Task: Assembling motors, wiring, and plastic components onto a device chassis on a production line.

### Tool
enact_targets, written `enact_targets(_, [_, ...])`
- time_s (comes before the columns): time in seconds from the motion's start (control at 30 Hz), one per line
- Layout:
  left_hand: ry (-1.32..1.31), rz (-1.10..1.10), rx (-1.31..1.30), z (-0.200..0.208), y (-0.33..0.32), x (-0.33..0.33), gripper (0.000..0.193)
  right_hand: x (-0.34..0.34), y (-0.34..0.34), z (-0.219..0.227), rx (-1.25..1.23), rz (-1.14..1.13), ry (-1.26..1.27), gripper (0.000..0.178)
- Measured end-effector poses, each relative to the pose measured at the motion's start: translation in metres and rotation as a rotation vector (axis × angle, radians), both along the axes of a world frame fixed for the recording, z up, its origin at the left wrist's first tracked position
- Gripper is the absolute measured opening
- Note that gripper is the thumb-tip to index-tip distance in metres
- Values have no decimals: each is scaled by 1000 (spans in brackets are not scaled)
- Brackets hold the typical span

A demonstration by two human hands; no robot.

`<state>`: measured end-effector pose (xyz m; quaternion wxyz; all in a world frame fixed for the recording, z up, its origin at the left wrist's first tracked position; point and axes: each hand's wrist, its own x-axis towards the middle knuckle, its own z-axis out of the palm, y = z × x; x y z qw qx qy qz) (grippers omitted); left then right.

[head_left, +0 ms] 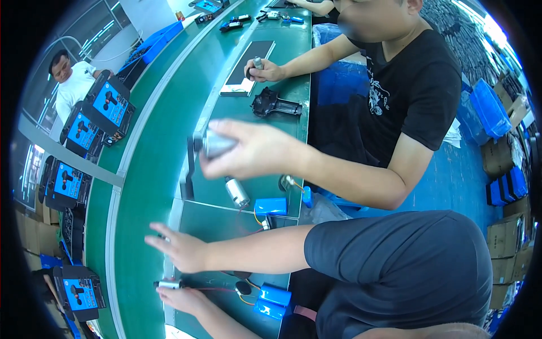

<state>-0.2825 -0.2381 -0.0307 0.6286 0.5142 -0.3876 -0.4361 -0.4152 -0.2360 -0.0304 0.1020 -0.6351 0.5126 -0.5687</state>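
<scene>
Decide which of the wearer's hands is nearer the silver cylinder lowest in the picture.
Left. The left hand has its fingers against the silver cylinder; the right hand is apart from it, higher in the picture.

The person wears a dark grey top (412, 265) of plain cloth — its short, wide right sleeve (344, 248) ends above the elbow in a plain hem, and long soft creases run across the shoulder. Black cloth (307, 282) shows over the lap. The forearms are bare — so are the right hand (183, 250), farther off, and the nearer left hand (183, 299).
</scene>
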Motion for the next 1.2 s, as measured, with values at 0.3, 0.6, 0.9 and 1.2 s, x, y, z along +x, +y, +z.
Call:
enact_targets(0.3, [321, -128, 23, 21, 8, 55, 30, -11, -3, 12, 178, -63, 29, 70])
enact_targets(0.6, [527, -211, 105, 6, 46, 115, 38, -6, -2, -3, 142, 46, 170, 67])
enact_targets(0.9, [611, -320, -37, -8, 25, 130, 35, 3, 15, 37, -139, 45, 281, 59])
enact_targets(1.2, [614, -73, -42, -5, 32, 128, 35, 10, 171, 35, 3, 320, 530, 73])
